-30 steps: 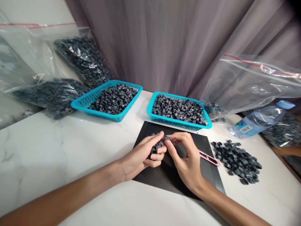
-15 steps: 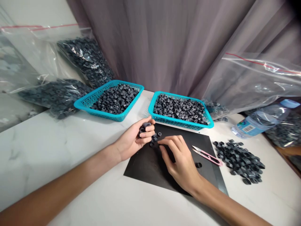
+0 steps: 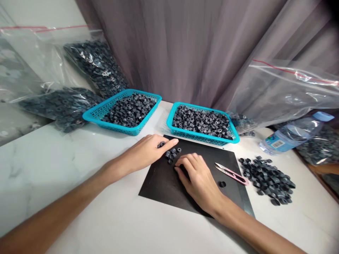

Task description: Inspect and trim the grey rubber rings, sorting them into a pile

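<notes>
My left hand (image 3: 149, 150) is palm down over the left edge of a black mat (image 3: 164, 188), its fingers curled round some small dark grey rubber rings (image 3: 161, 144). Its thumb points to the right. Right beside it, a little cluster of the same rings (image 3: 171, 154) lies on the mat. My right hand (image 3: 196, 176) rests on the mat just nearer than that cluster, with thumb and index fingertips close together. What they hold, if anything, is hidden. One loose ring-shaped black piece (image 3: 222, 184) lies to the right of that hand.
Pink thread snips (image 3: 233, 174) lie on the mat's right side, near a heap of grey pieces (image 3: 267, 180). Behind stand two full turquoise baskets, the left basket (image 3: 136, 131) and the right basket (image 3: 203, 137). Filled plastic bags (image 3: 97, 67) and a water bottle (image 3: 293, 132) flank them.
My left hand has turned from palm up to palm down and shifted slightly left, still with rings in it. My right hand has moved a little nearer and left.
</notes>
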### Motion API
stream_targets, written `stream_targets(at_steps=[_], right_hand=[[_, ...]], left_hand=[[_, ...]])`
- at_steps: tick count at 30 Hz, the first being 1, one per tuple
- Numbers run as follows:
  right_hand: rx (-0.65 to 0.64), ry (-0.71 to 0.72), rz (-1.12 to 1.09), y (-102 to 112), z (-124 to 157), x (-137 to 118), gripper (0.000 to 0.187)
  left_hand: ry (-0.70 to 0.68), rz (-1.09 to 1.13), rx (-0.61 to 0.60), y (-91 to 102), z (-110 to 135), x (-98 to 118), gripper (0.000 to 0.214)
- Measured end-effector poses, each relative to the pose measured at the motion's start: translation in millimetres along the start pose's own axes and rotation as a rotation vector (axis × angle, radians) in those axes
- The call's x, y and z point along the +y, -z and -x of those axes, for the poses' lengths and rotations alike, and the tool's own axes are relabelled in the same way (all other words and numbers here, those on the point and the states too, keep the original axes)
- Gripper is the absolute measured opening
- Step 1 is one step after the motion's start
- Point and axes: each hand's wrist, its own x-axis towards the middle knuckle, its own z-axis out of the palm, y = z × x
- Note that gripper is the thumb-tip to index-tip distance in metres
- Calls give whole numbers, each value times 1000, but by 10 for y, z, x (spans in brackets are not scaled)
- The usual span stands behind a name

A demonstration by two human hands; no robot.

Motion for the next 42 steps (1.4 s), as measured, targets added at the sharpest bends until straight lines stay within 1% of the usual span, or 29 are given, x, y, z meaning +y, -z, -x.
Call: stream_targets(at_steps=[2,4,6,8,11,14,19,22,26,30,32,35,39,42], right_hand=[[-39,60,21,4,-6,-18,14],[-52,79,68,5,-16,-32,19],[-58,76,101,-2,-30,-39,21],[-68,66,113,-17,-46,-44,18],[-75,50,125,-42,-62,-47,17],[-57,42,100,-48,-60,-44,16],[45,-67,-59,-8,-50,-21,9],[67,-121,-154,18,-50,-14,8],[84,-135,-187,28,-46,-14,9],[91,-128,-188,12,-43,-11,9],[92,-130,-188,7,-44,-11,9],[114,-136,-216,24,-42,-21,9],[238,-147,-305,69,-33,-40,8],[269,-163,-342,77,-34,-34,8]], left_hand=[[-5,-79,13,2,5,-1,48],[-31,-111,-29,41,-4,-25,43],[-82,-104,-134,104,-15,-61,33],[-121,-82,-250,165,-14,-94,25],[-115,-73,-344,199,13,-115,27],[-89,-93,-336,155,50,-110,29],[-133,-50,-311,58,58,-104,14],[-130,-66,-304,35,45,-110,17],[-110,-111,-295,20,33,-143,24],[-105,-109,-293,19,28,-174,20],[-106,-69,-309,31,26,-161,18],[-92,37,-356,50,22,-101,23],[-93,185,-366,21,8,-33,28],[-81,273,-396,-31,-3,-46,28]])
